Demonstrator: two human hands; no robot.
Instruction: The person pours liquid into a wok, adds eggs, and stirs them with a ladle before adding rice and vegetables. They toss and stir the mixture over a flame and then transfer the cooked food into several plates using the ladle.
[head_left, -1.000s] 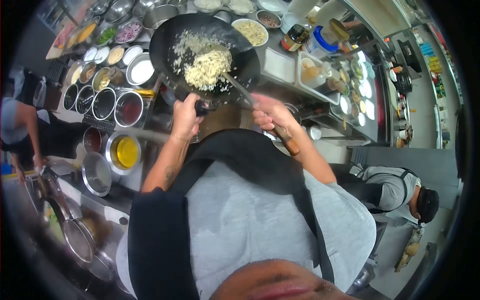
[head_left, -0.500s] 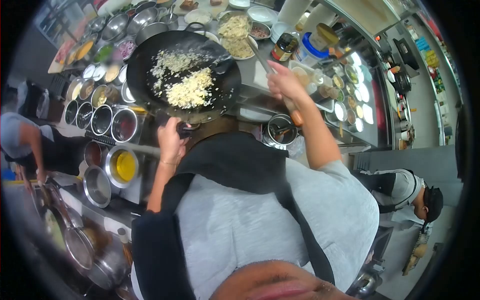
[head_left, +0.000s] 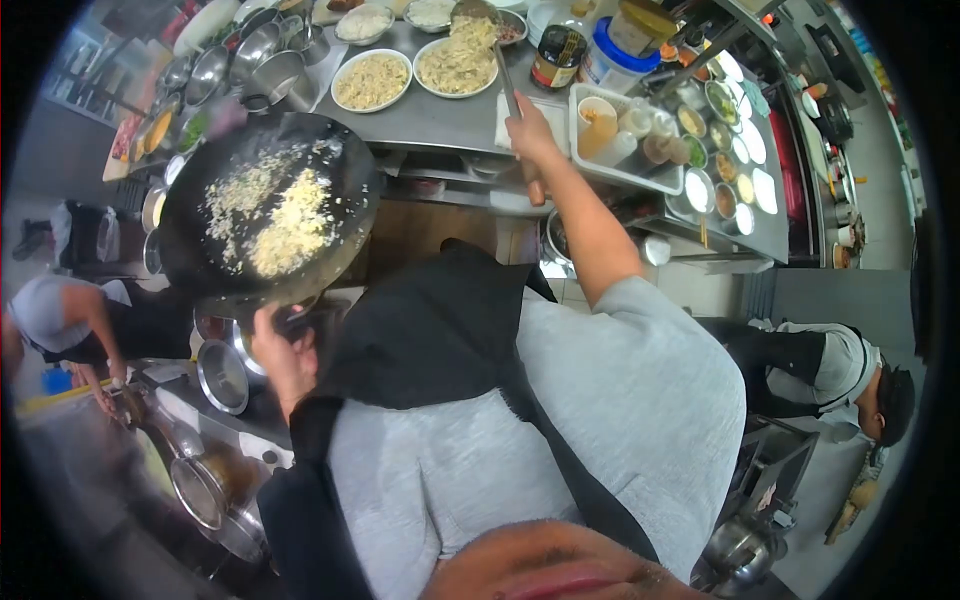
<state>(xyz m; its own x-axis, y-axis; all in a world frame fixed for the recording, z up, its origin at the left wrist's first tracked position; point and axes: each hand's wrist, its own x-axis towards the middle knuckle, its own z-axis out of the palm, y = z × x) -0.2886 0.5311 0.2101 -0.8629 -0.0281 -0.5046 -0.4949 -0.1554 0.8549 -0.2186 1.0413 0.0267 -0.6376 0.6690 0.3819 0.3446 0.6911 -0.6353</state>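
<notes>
My left hand [head_left: 287, 352] is closed round the handle of a large black wok [head_left: 345, 215], which is tilted at the left. Chopped white bits and a yellow, egg-like crumble [head_left: 293, 228] lie in the wok. My right hand [head_left: 530, 130] grips the long wood-ended handle of a ladle [head_left: 508, 75]. The ladle's bowl is over a plate of pale food [head_left: 455, 68] at the back of the counter, with some of the same food in it. Beside that plate stands a second filled plate [head_left: 371, 80].
Metal bowls [head_left: 285, 80] crowd the back left. A blue-lidded tub [head_left: 618, 50], a dark-lidded jar [head_left: 557, 57] and a tray of bottles [head_left: 627, 165] stand at the right. One person [head_left: 70, 310] works at the left; another [head_left: 835, 370] bends at the right.
The wok has moved left and down with my left hand, away from the counter plates. My right hand and the ladle have shifted slightly left and up in view. The second plate is now uncovered.
</notes>
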